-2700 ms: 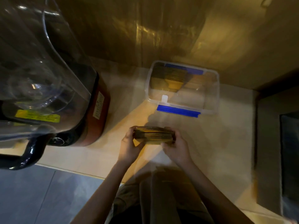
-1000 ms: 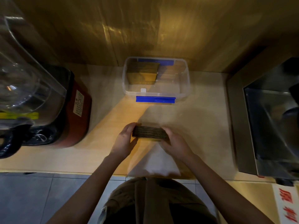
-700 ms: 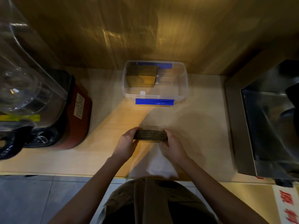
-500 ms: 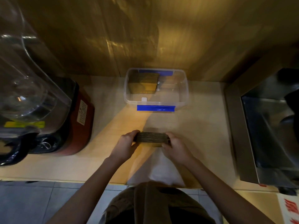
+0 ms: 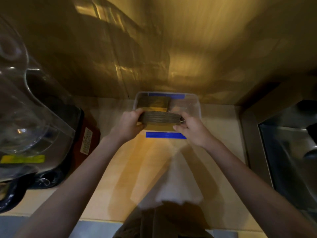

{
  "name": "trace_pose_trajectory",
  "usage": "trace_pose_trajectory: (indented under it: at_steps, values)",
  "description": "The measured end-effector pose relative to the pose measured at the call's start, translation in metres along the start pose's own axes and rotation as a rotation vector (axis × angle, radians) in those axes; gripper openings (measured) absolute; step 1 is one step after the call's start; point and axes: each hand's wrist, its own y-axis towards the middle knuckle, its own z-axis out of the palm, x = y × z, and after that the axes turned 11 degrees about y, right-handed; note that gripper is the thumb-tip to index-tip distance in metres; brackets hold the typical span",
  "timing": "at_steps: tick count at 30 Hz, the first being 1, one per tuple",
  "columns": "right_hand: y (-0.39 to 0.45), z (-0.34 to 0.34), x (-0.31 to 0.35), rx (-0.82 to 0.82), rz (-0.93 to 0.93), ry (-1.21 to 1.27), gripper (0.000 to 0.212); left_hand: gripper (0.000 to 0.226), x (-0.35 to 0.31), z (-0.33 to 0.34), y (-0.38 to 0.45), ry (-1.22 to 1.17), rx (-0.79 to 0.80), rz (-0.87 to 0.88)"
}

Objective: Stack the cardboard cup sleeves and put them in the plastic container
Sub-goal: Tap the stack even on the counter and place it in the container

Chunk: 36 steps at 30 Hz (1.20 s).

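A stack of brown cardboard cup sleeves (image 5: pixel 161 117) is held edge-up between both hands, over the front part of the clear plastic container (image 5: pixel 195 107). My left hand (image 5: pixel 131 121) grips its left end and my right hand (image 5: pixel 192 128) grips its right end. The container has blue clips at front (image 5: pixel 165 135) and back, and stands against the wooden wall. Another bundle of sleeves (image 5: pixel 153 102) sits inside it at the back left.
A blender with a clear jug and red base (image 5: pixel 42 134) stands to the left on the wooden counter (image 5: pixel 128 169). A steel sink or appliance (image 5: pixel 288 152) fills the right side. A white cloth (image 5: pixel 176 184) lies near the counter's front edge.
Both hands have carried the stack of sleeves forward from the middle of the counter to above the container's front part.
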Motion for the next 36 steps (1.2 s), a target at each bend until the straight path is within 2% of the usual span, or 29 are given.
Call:
trace_pose_trajectory:
  at_steps: [4, 8, 13, 17, 20, 27, 29, 32, 34, 36]
  values:
    - [0.028, 0.006, -0.007, -0.018, 0.028, 0.021, 0.039, 0.041, 0.009, 0.013, 0.028, -0.031, 0.019, -0.056]
    - [0.052, 0.016, -0.02, -0.001, 0.103, 0.004, 0.041, 0.039, 0.016, 0.03, 0.049, -0.024, 0.105, -0.135]
    - [0.078, 0.024, -0.031, 0.001, 0.133, -0.034, 0.04, 0.04, 0.028, 0.036, 0.07, 0.293, 0.116, -0.098]
    - [0.091, 0.032, -0.039, 0.006, 0.163, -0.055, 0.04, 0.05, 0.039, 0.045, 0.079, 0.413, 0.174, -0.048]
    - [0.096, 0.036, -0.044, -0.015, 0.224, 0.008, 0.037, 0.058, 0.046, 0.052, 0.081, 0.375, 0.144, -0.072]
    - [0.1, 0.03, -0.049, 0.026, 0.289, 0.186, 0.05, 0.069, 0.055, 0.058, 0.075, 0.226, 0.082, -0.105]
    - [0.104, 0.03, -0.05, -0.09, 0.382, 0.407, 0.052, 0.071, 0.055, 0.061, 0.07, 0.189, 0.067, -0.112]
    - [0.112, 0.033, -0.045, -0.462, 0.648, 0.956, 0.022, 0.073, 0.055, 0.067, 0.065, 0.072, 0.059, -0.136]
    - [0.118, 0.039, -0.043, -0.678, 0.719, 1.257, 0.031, 0.075, 0.055, 0.072, 0.063, 0.029, 0.035, -0.13]
    - [0.122, 0.049, -0.039, -0.85, 0.716, 1.339, 0.033, 0.076, 0.053, 0.077, 0.064, 0.012, 0.031, -0.129]
